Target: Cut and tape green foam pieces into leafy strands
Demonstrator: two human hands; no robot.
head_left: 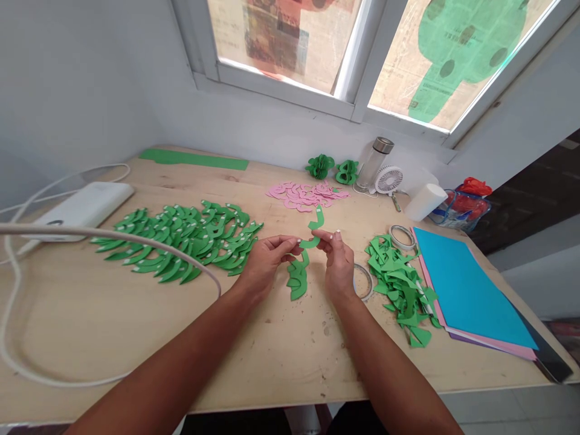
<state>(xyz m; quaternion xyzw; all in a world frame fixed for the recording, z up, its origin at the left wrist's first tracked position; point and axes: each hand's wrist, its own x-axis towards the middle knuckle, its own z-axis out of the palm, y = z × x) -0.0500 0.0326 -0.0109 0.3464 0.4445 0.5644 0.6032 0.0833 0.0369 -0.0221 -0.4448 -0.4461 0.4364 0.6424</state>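
Over the middle of the table, a curved green paper cutout (pixel 310 243) is stretched between my two hands. My left hand (pixel 268 258) pinches its left end, where a small white patch shows. At the other end, my right hand (pixel 336 257) grips it between thumb and fingers; a white bit shows at a fingertip. Just beyond lies another green cutout (pixel 319 216) with a white patch. Below my hands, a few green cutouts (pixel 296 281) overlap on the wood. A roll of tape (pixel 363 282) lies by my right wrist, partly hidden.
Many white-tabbed green cutouts (pixel 181 238) spread at left, near a white power bank (pixel 81 208) and looping cable. Pink cutouts (pixel 306 194) and a glass bottle (pixel 374 164) stand behind. At right are green scraps (pixel 403 284), a second tape roll (pixel 402 237) and coloured sheets (pixel 471 290).
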